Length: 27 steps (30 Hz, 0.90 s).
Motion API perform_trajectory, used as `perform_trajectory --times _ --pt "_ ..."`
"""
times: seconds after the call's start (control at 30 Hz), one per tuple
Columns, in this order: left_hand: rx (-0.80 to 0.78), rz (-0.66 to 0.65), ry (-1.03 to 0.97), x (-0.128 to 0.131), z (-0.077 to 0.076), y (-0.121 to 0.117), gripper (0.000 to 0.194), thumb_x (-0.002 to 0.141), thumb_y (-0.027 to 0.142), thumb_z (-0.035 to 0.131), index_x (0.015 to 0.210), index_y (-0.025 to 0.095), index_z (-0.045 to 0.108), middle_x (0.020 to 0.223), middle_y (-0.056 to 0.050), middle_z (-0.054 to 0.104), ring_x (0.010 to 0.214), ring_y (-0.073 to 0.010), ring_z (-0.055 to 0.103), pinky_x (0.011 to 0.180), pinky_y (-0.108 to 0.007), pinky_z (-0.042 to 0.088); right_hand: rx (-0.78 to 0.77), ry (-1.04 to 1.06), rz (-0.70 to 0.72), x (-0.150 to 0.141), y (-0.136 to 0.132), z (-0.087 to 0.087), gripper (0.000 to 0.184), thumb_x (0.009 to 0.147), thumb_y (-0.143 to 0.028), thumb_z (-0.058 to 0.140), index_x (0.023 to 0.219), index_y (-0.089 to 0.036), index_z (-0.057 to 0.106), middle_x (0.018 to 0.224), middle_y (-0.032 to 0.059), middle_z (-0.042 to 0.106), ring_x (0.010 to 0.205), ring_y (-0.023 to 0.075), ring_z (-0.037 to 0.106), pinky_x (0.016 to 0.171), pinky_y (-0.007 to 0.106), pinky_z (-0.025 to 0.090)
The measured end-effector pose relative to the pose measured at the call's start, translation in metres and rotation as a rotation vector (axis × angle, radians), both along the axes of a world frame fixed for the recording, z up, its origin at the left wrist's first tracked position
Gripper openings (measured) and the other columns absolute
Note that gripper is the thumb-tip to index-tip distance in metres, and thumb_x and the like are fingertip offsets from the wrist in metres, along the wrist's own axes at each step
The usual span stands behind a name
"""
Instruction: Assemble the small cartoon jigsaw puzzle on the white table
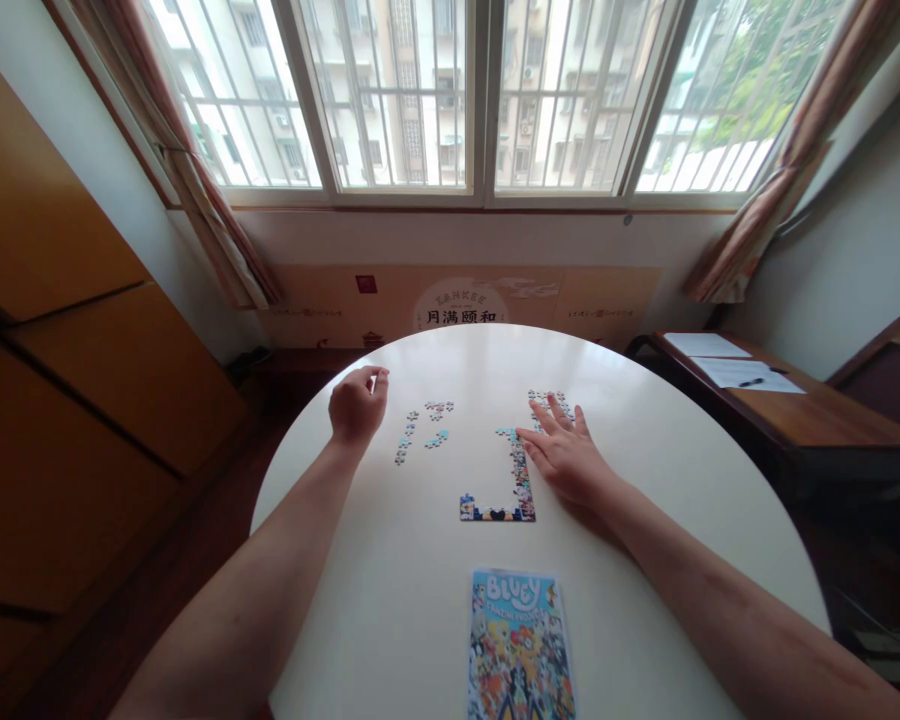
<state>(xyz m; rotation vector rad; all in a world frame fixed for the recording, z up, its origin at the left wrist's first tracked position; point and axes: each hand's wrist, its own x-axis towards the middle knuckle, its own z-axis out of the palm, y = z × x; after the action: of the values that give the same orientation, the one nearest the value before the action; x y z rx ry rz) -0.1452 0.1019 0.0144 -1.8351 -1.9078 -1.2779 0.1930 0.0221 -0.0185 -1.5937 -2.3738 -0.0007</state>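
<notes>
A round white table [645, 500] carries a partly joined puzzle border [521, 490], an L-shaped strip with a right side and a bottom run. My right hand [566, 455] lies flat beside that strip, fingers stretched toward its top end and a small cluster of loose pieces [547, 400]. My left hand [358, 405] rests near the table's left edge, curled into a loose fist with thumb and fingers pinched together; what it holds, if anything, is hidden. Several loose pieces [424, 430] lie between the two hands. A colourful puzzle picture sheet [520, 645] lies at the near edge.
A wooden side desk [810, 410] with papers [727, 365] and a pen stands to the right. Wooden cabinets [82, 400] fill the left wall. Barred windows [480, 95] with tied curtains run behind the table.
</notes>
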Motion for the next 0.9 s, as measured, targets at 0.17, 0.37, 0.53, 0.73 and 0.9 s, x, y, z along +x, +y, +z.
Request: perform_trajectory --times 0.17,0.37,0.53,0.73,0.9 --pt "0.01 -0.001 -0.007 -0.002 -0.003 0.004 0.031 0.091 0.035 0.05 0.093 0.019 0.077 0.076 -0.004 0.068 0.072 -0.0206 0.061 0.067 -0.03 0.041 0.079 0.066 -0.026 0.003 0.003 -0.002 0.043 0.103 -0.032 0.037 0.139 -0.026 0.059 0.164 0.0096 0.03 0.154 0.0327 0.012 0.12 0.064 0.008" --pt "-0.003 0.027 -0.042 -0.006 -0.015 0.011 0.032 0.089 0.034 0.049 0.092 0.02 0.077 0.073 -0.004 0.068 0.072 -0.0212 0.062 0.066 -0.03 0.04 0.142 0.114 -0.04 0.006 0.008 -0.008 0.042 0.103 -0.031 0.037 0.132 -0.023 0.065 0.159 0.0108 0.039 0.152 0.0351 0.019 0.119 0.066 0.014" --pt "-0.029 0.105 -0.075 -0.014 -0.026 0.017 0.033 0.089 0.035 0.048 0.095 0.02 0.078 0.074 -0.006 0.068 0.073 -0.0233 0.062 0.065 -0.031 0.04 0.207 0.163 -0.018 0.005 0.009 -0.01 0.04 0.103 -0.031 0.037 0.125 -0.022 0.069 0.156 0.0111 0.044 0.151 0.0353 0.022 0.119 0.066 0.016" --pt "-0.035 0.159 -0.125 -0.021 -0.028 0.013 0.034 0.089 0.035 0.048 0.095 0.02 0.077 0.076 -0.007 0.069 0.074 -0.0245 0.062 0.067 -0.032 0.041 0.293 0.241 0.021 0.003 0.002 -0.009 0.037 0.101 -0.029 0.039 0.122 -0.022 0.07 0.152 0.0112 0.048 0.15 0.0351 0.025 0.118 0.067 0.019" --pt "-0.043 0.169 -0.162 -0.022 -0.027 0.008 0.033 0.088 0.034 0.048 0.094 0.02 0.077 0.078 -0.007 0.07 0.075 -0.0245 0.062 0.067 -0.032 0.041 0.401 0.299 0.084 0.001 -0.003 -0.006 0.033 0.1 -0.025 0.042 0.116 -0.022 0.071 0.149 0.0113 0.053 0.15 0.0345 0.027 0.117 0.068 0.021"
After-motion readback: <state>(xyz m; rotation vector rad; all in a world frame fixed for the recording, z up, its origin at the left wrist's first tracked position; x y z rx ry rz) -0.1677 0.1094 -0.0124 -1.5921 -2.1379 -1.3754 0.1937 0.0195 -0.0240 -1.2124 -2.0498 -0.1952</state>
